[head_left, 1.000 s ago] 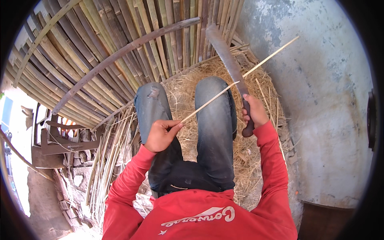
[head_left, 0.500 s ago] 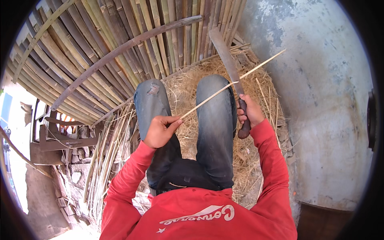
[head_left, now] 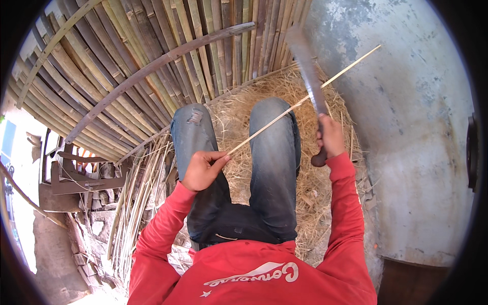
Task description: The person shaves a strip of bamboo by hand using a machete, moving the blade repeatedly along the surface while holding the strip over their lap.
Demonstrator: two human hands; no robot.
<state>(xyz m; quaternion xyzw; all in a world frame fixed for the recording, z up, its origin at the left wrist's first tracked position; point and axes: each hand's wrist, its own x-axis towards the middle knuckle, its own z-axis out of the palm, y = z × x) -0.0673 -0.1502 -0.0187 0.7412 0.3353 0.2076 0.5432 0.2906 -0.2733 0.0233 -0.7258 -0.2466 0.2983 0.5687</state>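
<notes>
My left hand (head_left: 206, 170) is closed, pinching the near end of a thin, pale bamboo strip (head_left: 274, 120) over my left knee. The strip slants up to the right, across my right knee and past the blade. In my right hand (head_left: 331, 136) is the dark handle of a machete (head_left: 310, 76), its long blade pointing away from me and blurred toward the tip. Blade and strip cross just beyond my right knee; a thin sliver hangs beside the blade there. Whether the edge bites into the strip, I cannot tell.
Pale shavings (head_left: 236, 119) cover the ground between and around my legs. Ahead to the left stands a slatted bamboo panel (head_left: 203, 61) with a curved crosspiece. A bundle of thin strips (head_left: 133, 206) lies at left. A grey wall (head_left: 406, 152) rises close on the right.
My right hand and the machete have moved right and slightly away, farther along the strip. The strip, kinked at the blade before, now looks straighter. My left hand has barely moved.
</notes>
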